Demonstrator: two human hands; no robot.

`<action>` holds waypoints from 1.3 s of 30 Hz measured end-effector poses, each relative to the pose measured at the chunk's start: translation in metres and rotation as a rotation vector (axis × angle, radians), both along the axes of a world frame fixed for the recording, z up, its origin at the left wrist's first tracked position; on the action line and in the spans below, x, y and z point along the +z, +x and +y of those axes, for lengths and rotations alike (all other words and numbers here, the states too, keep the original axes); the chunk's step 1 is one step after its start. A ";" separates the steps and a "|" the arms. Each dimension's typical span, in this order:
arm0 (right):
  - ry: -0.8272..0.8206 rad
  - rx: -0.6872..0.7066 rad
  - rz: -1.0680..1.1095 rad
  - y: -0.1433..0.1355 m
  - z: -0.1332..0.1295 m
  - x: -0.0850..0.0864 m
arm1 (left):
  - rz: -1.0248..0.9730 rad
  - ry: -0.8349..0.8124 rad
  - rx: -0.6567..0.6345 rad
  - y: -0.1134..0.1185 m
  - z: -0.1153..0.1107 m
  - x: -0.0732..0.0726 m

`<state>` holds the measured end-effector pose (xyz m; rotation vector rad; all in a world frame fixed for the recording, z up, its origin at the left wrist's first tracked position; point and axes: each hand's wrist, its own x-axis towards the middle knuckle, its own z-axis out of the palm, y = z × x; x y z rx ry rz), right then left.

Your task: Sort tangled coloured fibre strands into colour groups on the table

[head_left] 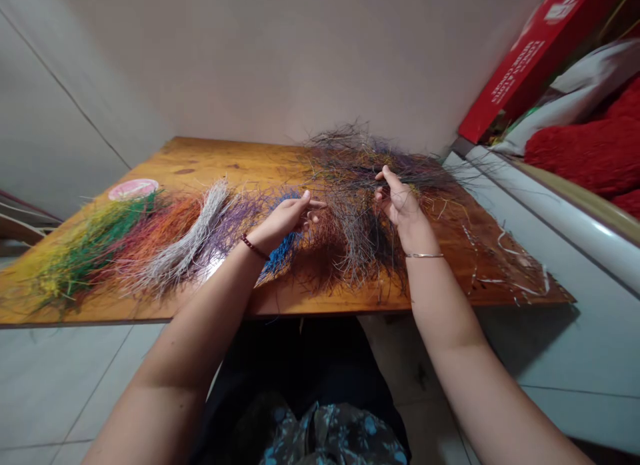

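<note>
My left hand [296, 215] hovers over a blue bundle of thin wire-like strands [281, 252] and the edge of a brown bundle [324, 235]. Its thumb and index finger stretch apart, with the other fingers loosely bent. Beside a grey bundle [354, 228], my right hand [397, 197] has its fingers loosely curled and a gap below the thumb. Dark strands from a tangled heap [345, 152] pass behind its fingertips; whether a single strand touches them is too fine to tell. A dark bundle [383, 242] lies partly hidden by the right hand.
Purple [235, 218], silvery-white [187, 235], orange-red [155, 235] and green [107, 235] bundles lie leftward on the wooden table [200, 155]. A pink round item [133, 189] sits behind them. White scraps [535, 288] lie at right. A red box [520, 62] stands beyond.
</note>
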<state>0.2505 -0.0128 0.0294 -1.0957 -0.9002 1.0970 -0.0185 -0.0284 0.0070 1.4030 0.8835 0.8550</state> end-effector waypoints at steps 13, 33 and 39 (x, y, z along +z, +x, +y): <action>0.007 -0.008 0.002 0.000 0.003 -0.004 | 0.314 0.350 -0.045 0.006 0.004 -0.012; 0.005 -0.016 0.073 -0.002 -0.001 0.002 | 0.429 0.568 0.001 0.008 -0.002 -0.005; 0.031 -0.040 0.099 0.007 0.001 0.003 | 0.417 0.597 0.054 0.007 0.003 -0.008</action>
